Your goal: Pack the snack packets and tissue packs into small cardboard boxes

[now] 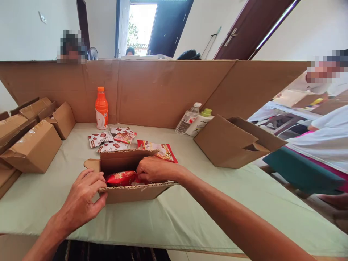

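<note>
An open cardboard box [130,195] stands on the table in front of me, its flaps raised. My left hand [85,192] grips its left front corner, the thumb outside and the fingers over the edge. Inside lies a shiny red packet [122,178]. My right hand [153,169] reaches into the box with curled fingers at the packet's right end; the fingertips are partly hidden. Just behind the box are several white-and-brown sachets [101,139], a pink-and-white sachet [125,137] and a red-and-yellow packet [170,153].
An orange bottle [101,110], a clear water bottle [187,119] and a white bottle with a green cap [199,123] stand near the cardboard partition [163,92]. Several boxes [35,146] fill the left side. Another open box [228,145] sits at right. People are beyond the partition and at right.
</note>
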{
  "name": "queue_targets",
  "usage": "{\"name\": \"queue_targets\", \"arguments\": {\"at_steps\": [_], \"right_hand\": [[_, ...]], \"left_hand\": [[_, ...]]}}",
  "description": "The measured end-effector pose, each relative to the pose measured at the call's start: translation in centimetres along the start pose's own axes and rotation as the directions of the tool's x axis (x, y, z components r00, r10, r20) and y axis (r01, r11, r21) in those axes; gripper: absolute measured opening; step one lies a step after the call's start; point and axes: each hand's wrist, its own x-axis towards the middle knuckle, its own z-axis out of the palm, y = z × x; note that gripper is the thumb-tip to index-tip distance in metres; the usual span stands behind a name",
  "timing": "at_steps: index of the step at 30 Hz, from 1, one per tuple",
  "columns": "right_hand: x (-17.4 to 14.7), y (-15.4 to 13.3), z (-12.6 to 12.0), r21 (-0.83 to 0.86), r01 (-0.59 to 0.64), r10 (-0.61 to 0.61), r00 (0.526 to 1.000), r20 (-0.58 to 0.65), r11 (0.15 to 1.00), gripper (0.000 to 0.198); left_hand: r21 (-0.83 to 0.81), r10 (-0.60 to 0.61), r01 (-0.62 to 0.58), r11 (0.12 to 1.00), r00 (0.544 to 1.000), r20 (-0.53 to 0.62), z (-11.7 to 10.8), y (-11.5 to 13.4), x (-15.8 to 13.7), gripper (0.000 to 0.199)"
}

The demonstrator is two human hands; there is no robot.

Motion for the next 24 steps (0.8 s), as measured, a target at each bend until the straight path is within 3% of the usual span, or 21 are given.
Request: {"name": "queue_targets", "arguments": {"at_steps": [4,8,10,12,14,16,18,19,20,22,24], "right_hand": [[0.3,0.2,0.6,0.096,0.069,-0.076,0.995,0.069,0.993,0.023],[0.2,0.3,1.0,0.128,0.086,-0.096,0.992,0.078,0.988,0.022],[-0.8,0.4,0.6,0.182,0.133,-0.134,0.991,-0.012,0.974,0.023],[-2.4,0.9,-0.3,0.293,0.214,-0.155,0.965,-0.211,0.932,0.025],[-3.8,2.2,-1.5,0.405,0.294,-0.077,0.878,-0.473,0.866,0.028],[-4.0,4.5,-2.5,0.461,0.312,0.101,0.730,-0.676,0.831,0.033],[-2.2,7.7,-2.5,0.470,0.223,0.269,0.584,-0.766,0.854,0.035],[-0.6,9.4,-2.1,0.461,0.134,0.322,0.547,-0.773,0.877,0.034],[1.3,11.0,-1.4,0.435,0.033,0.346,0.553,-0.758,0.900,0.032],[5.6,13.6,0.6,0.299,-0.210,0.359,0.672,-0.647,0.931,0.033],[9.7,15.1,2.9,0.220,-0.262,0.342,0.736,-0.584,0.940,0.048]], "left_hand": [[-0.028,-0.024,0.028,0.999,0.991,0.135,-0.7,0.1,1.0,0.037],[-0.126,0.006,0.032,0.992,0.957,0.289,-0.6,-0.5,1.8,0.039],[-0.160,0.026,0.024,0.987,0.952,0.304,-0.3,-0.8,2.0,0.043],[-0.188,0.031,0.033,0.982,0.944,0.327,0.0,-0.8,2.1,0.050],[-0.212,0.017,0.068,0.975,0.926,0.376,0.1,-0.6,2.2,0.050],[-0.220,-0.001,0.100,0.970,0.912,0.409,0.2,-0.5,2.3,0.042],[-0.219,-0.001,0.097,0.971,0.916,0.402,0.7,-0.6,2.0,0.035],[-0.213,0.003,0.086,0.973,0.922,0.386,1.2,-0.8,1.8,0.034],[-0.201,0.017,0.059,0.978,0.934,0.356,1.9,-1.2,1.4,0.033],[-0.147,0.069,-0.035,0.989,0.970,0.234,3.6,-2.0,0.5,0.029],[-0.072,0.132,-0.123,0.990,0.982,0.137,5.3,-2.8,-0.3,0.026]]}}
